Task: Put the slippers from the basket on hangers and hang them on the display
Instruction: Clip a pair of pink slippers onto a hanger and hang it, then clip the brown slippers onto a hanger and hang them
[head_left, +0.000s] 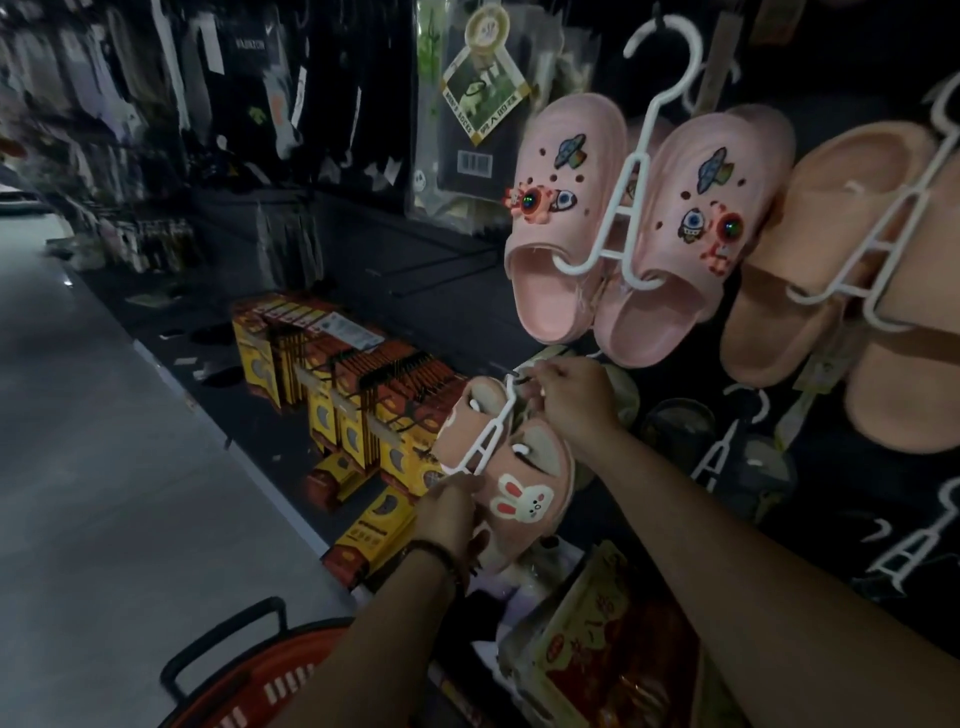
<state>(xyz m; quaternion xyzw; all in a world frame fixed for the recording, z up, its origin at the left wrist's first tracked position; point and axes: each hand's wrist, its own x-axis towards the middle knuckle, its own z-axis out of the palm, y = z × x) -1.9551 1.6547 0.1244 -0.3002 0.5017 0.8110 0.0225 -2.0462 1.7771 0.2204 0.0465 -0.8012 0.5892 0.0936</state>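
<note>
A pair of pink slippers with a white bunny patch (519, 493) sits on a white plastic hanger (485, 441), held low against the dark display wall. My right hand (571, 400) pinches the hanger's hook at the top. My left hand (452, 512) grips the bottom of the hanger and the near slipper. The red basket (244, 691) with a black handle is at the bottom edge, below my left forearm; its inside is hidden.
Pink clog slippers with charms (639, 228) and plain peach slippers (810, 270) hang on white hangers above. Dark slippers on hangers (722, 441) hang to the right. Yellow-and-red boxes (353, 400) are stacked on the low shelf at left. A red packet (613, 660) lies below. Grey floor is at left.
</note>
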